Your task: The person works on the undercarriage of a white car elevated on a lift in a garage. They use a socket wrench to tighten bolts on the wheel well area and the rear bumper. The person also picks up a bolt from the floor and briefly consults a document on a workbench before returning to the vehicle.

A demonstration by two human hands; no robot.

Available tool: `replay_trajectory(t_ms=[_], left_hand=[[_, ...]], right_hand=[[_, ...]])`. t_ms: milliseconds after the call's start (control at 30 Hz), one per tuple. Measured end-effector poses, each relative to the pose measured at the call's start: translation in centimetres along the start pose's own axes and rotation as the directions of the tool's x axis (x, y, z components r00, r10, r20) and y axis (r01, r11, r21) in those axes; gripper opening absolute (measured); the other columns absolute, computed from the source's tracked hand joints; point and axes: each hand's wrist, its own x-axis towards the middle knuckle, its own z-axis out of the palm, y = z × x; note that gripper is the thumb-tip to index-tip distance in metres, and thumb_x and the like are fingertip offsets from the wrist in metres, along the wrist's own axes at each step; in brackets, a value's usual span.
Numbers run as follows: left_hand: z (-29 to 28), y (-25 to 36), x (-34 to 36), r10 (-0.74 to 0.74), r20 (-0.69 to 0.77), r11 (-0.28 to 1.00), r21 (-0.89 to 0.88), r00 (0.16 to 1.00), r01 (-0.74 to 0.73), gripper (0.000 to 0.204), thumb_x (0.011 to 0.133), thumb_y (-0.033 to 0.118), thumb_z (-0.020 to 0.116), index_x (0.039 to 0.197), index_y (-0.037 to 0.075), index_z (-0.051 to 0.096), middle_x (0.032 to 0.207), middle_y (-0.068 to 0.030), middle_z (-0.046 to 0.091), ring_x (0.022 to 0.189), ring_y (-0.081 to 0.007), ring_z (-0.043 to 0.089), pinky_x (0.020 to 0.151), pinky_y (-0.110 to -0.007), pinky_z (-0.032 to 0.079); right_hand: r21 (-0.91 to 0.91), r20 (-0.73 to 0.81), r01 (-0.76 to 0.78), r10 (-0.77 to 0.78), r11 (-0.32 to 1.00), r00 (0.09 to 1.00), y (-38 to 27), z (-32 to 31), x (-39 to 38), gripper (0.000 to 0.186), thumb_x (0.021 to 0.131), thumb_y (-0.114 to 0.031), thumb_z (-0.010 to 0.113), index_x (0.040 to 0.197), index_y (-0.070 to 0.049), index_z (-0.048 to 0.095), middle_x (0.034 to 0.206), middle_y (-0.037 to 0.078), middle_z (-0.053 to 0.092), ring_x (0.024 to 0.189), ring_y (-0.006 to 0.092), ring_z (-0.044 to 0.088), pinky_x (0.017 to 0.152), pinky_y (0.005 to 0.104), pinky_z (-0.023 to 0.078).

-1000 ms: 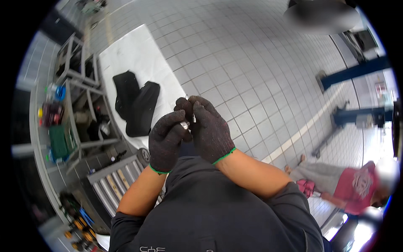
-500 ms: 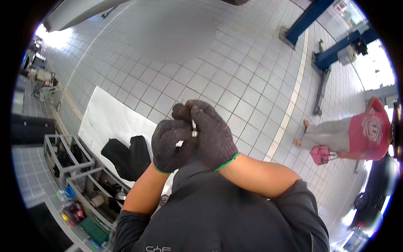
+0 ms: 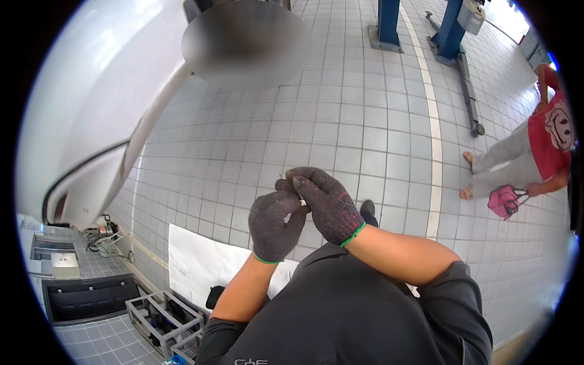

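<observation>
Head view: small metal piece (image 3: 303, 202), perhaps a fitting, between gloved fingers (image 3: 308, 188).

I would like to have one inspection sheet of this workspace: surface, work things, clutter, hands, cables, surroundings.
Surface: grey tiled floor; white surface at lower left.
Work things: small shiny metal piece between the hands, mostly hidden.
Clutter: black item on the white surface; metal frame nearby.
Hands: left hand and right hand, gloved, fingers curled, together; which one grips is unclear.
Cables: apparently thin cables at far left, too small to trace.
Surroundings: blue posts; person with pink bag.
</observation>
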Motion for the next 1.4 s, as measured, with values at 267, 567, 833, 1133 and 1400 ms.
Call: replay_trajectory(t_ms=[267,567,833,1133,1400], left_hand=[[9.6,-2.9,11.9,-0.282,-0.160,0.956,0.033,0.946,0.291,0.031,0.080,0.005,0.084,0.109,0.008,0.072,0.099,-0.0100,0.074,0.084,-0.0261,0.073,0.069,-0.037,0.059],[10.6,-12.0,19.8,-0.496,-0.118,0.862,0.056,0.861,0.504,0.039,0.079,0.002,0.084,0.116,0.006,0.074,0.100,-0.0099,0.075,0.085,-0.0198,0.072,0.074,-0.032,0.058],[11.1,-18.9,26.8,-0.613,-0.302,0.790,-0.226,0.730,0.570,0.027,0.083,0.003,0.082,0.110,0.003,0.075,0.098,-0.0082,0.074,0.083,-0.0167,0.071,0.072,-0.030,0.057],[12.1,-22.9,34.4,-0.645,-0.389,0.628,0.220,0.658,0.746,0.025,0.085,0.009,0.081,0.108,0.002,0.077,0.091,-0.0125,0.074,0.082,-0.0238,0.073,0.073,-0.034,0.058],[12.0,-22.3,37.2,-0.662,-0.313,0.512,0.473,0.680,0.717,0.029,0.082,0.005,0.079,0.110,0.003,0.073,0.093,-0.0149,0.074,0.081,-0.0314,0.072,0.071,-0.039,0.057]], right_hand=[[-0.197,0.155,0.072,-0.042,0.978,0.987,-7.9,-8.3,11.0,0.056,0.106,-0.032,0.065,0.151,-0.003,0.051,0.130,0.012,0.068,0.120,0.0171,0.063,0.106,0.0346,0.050],[-0.281,0.400,0.016,0.102,0.960,0.911,-10.7,-9.8,24.3,0.058,0.105,-0.022,0.065,0.157,-0.009,0.044,0.125,0.010,0.070,0.116,0.0160,0.065,0.105,0.0365,0.051],[-0.513,0.608,0.476,-0.089,0.714,0.789,-14.7,-8.5,36.1,0.065,0.096,-0.009,0.071,0.155,-0.008,0.044,0.127,0.014,0.070,0.112,0.0248,0.071,0.092,0.0373,0.057],[-0.359,0.724,0.540,-0.138,0.761,0.676,-15.4,-8.7,49.7,0.044,0.095,-0.014,0.073,0.136,-0.007,0.061,0.107,0.015,0.074,0.088,0.0289,0.076,0.077,0.0381,0.060],[-0.393,0.900,0.348,0.278,0.851,0.336,-22.0,-8.1,56.8,0.039,0.104,-0.032,0.064,0.132,-0.005,0.061,0.098,0.014,0.074,0.087,0.0311,0.075,0.073,0.0400,0.059]])
